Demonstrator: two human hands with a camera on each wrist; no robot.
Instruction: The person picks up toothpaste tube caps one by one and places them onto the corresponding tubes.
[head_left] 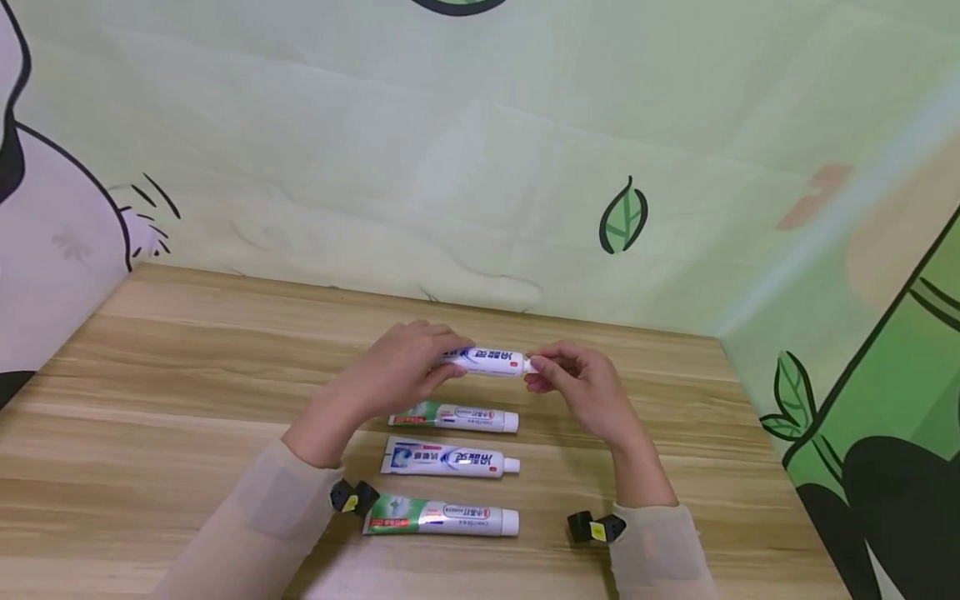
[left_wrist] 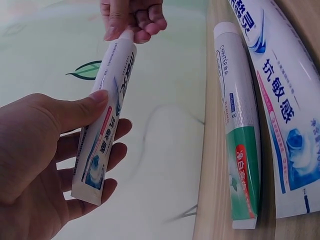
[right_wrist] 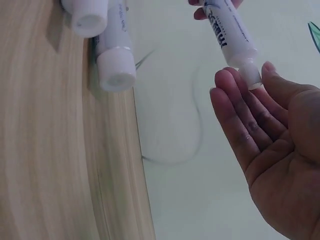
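A white and blue toothpaste tube is held up above the table, level, with its cap end to the right. My left hand grips the tube's flat end, thumb on the printed face and fingers behind it, as the left wrist view shows. At the other end, the thumb and fingers of my right hand pinch the small white cap. Below lie a thin green and white toothpaste tube, a white and blue toothpaste tube and a larger green and white toothpaste tube, stacked in rows, caps to the right.
The wood-grain table runs back to a pale green printed backdrop. Another printed panel stands along the right edge. Both wrists carry small black cameras, the left one close over the nearest tube.
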